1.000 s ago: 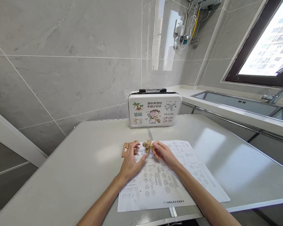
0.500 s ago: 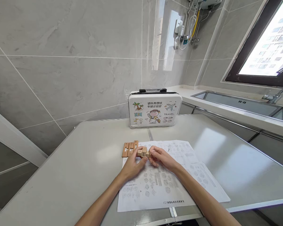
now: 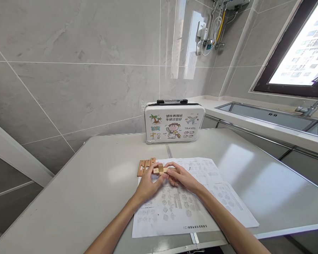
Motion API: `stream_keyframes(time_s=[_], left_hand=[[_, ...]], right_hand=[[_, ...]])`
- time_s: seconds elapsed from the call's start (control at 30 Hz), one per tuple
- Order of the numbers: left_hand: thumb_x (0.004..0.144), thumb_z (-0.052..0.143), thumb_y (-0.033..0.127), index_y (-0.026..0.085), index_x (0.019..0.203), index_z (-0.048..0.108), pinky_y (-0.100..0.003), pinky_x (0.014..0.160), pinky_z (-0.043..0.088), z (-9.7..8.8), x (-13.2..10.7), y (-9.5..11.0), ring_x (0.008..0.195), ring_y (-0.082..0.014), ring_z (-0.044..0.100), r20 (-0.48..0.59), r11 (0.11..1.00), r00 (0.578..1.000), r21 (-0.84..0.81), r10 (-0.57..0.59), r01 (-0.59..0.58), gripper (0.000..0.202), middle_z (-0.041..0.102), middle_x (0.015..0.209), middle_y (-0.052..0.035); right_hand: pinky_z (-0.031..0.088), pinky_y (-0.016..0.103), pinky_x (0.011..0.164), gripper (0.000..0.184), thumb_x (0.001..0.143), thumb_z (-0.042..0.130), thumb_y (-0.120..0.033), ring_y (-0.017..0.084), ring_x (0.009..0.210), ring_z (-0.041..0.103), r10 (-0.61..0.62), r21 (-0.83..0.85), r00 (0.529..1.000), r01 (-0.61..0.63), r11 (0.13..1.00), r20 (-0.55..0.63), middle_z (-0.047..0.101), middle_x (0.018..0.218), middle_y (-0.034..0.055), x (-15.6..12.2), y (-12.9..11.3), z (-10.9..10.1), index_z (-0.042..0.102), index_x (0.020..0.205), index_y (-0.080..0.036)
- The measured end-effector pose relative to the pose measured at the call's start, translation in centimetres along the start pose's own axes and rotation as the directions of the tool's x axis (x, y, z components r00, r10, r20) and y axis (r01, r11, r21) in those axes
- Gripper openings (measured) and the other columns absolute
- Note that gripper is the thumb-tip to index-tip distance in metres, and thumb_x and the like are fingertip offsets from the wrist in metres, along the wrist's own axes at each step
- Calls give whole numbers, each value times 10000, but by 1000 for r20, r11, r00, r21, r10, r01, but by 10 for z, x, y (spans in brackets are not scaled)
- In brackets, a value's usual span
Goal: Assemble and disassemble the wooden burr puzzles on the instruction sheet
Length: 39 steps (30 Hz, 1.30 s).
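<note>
Several wooden blocks (image 3: pixel 161 167) between left fingers (image 3: pixel 150 169) and right fingers (image 3: pixel 173 172).

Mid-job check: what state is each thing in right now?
Wooden blocks: joined together, held in both hands
Left hand: closed on the blocks
Right hand: gripping the same blocks
Flat wooden pieces: lying side by side
Printed sheet: spread flat
White case: upright, looks shut
Faucet: no water visible

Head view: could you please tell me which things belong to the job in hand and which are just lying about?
Job in hand:
wooden blocks, held by left hand and right hand
printed sheet, probably
flat wooden pieces, probably

Apparently just about:
white case
sink
tap
</note>
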<state>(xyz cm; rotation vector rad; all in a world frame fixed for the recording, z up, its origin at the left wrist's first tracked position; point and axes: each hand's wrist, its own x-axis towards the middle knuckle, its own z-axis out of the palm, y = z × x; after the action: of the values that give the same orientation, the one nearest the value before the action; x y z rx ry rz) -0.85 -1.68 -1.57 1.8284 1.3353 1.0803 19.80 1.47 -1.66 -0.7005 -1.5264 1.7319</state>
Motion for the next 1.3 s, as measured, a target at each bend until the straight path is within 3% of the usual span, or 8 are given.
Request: stream_keyframes(time_s=[0.13,0.27,0.5,0.67,0.93,1.3], left_hand=[[863,753,439,286,1412,529,-487,1099,480,0,0,1,1283,-299,601,-29,999,1000,-39,-3,1,612,618,1404,-105],[842,782,411,282,1416,519,-444,1104,488,-1,0,0,1278,-269,610,-29,995,1000,-99,-11,8,644,627,1375,-101],[835,784,463,271,1386,551,-450,1110,489,-1,1,1,1295,-277,607,-24,995,999,-98,-35,32,628,620,1391,-107],[832,785,475,263,1362,574,-441,1077,509,0,2,1,1246,-281,637,-43,995,998,-89,-55,51,608,637,1364,-108],[845,765,498,256,1343,581,-425,1028,526,0,3,4,1172,-269,665,-45,994,996,-75,-80,77,583,672,1292,-103],[846,760,498,281,1330,588,-419,1000,534,0,3,-1,1105,-250,678,-29,998,998,-4,-61,61,557,704,1232,-68]], right_hand=[[366,235,530,466,946,605,-628,102,497,463,32,-81,999,-31,996,16,610,645,-44,1,0,-1,600,1156,-212],[378,237,536,462,919,647,-621,108,550,514,25,-77,999,-22,997,28,633,728,-22,2,0,-1,619,1116,-205],[353,251,555,461,835,767,-571,121,559,499,12,-90,997,-19,996,-75,600,689,-47,3,8,-6,600,1098,-231],[365,249,553,428,788,819,-511,137,609,549,-12,-95,988,-2,996,-152,648,773,-28,4,11,-7,615,1055,-245],[460,313,673,357,863,725,-492,198,720,636,-79,-336,976,7,942,-201,671,754,-7,6,14,-6,693,1111,-238],[356,260,529,401,903,676,-540,147,522,539,-48,-305,981,-12,952,-189,639,606,-26,5,13,-4,664,1141,-218]])
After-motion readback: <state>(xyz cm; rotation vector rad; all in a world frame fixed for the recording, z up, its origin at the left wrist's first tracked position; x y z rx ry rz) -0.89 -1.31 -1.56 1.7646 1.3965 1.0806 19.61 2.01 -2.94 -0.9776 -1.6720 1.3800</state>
